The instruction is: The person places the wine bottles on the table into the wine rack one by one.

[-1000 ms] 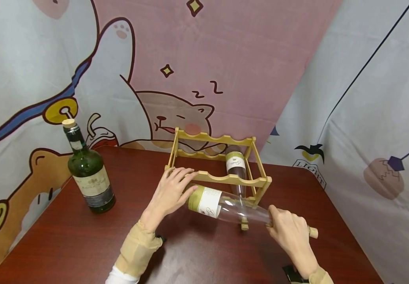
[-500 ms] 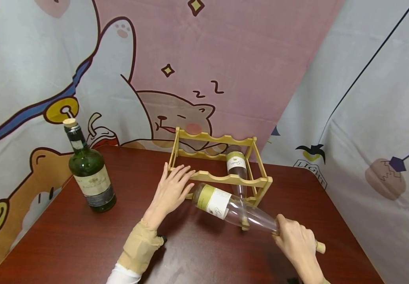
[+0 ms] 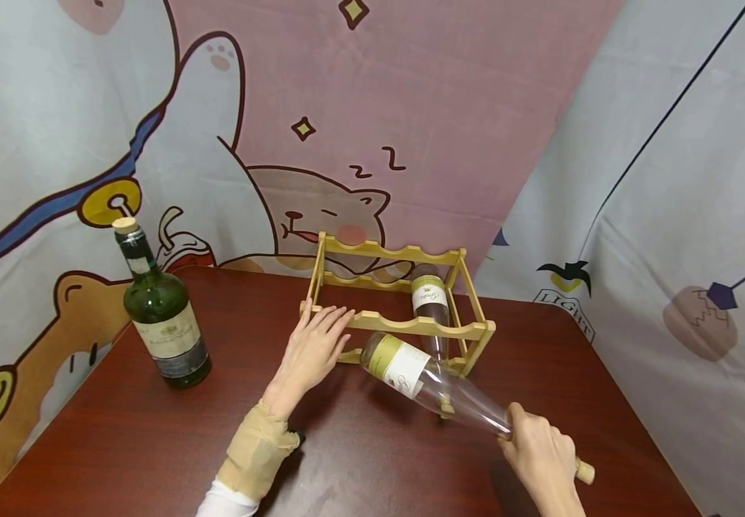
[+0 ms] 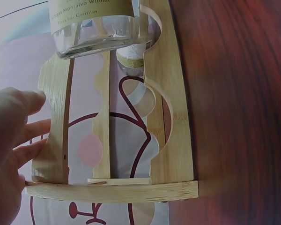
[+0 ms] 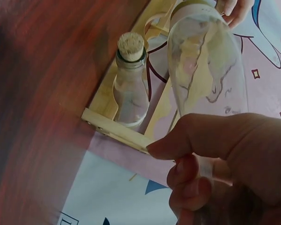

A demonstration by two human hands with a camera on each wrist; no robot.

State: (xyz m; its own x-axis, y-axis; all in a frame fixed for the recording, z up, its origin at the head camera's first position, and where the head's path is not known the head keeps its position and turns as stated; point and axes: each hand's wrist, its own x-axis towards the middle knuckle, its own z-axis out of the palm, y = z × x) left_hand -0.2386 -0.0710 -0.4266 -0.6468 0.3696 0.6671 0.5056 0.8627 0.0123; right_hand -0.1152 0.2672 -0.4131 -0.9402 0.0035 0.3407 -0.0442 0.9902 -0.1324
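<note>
My right hand [image 3: 542, 449] grips the neck of a clear glass wine bottle [image 3: 456, 398] stopped with a cork [image 3: 585, 472]. The bottle slants, its labelled base toward the front of a wooden wine rack [image 3: 420, 327]. Fingers of my left hand [image 3: 310, 352] lie straight over the left part of the rack's upper front rail. In the left wrist view, the bottle's base [image 4: 93, 42] shows close by the rack's openings. Another clear corked bottle [image 3: 430, 296] lies in the rack's right-hand slot, its neck pointing frontward.
A large green wine bottle [image 3: 168, 330] with a cork stands upright on the left of the dark red table [image 3: 359, 467]. Behind the table hangs a cloth [image 3: 450, 108] printed with cartoon animals, close behind the rack.
My right hand has moved right and toward me with the bottle, which now slants more steeply. The bottle's base has drawn away from my left hand, which stays at the rack's rail.
</note>
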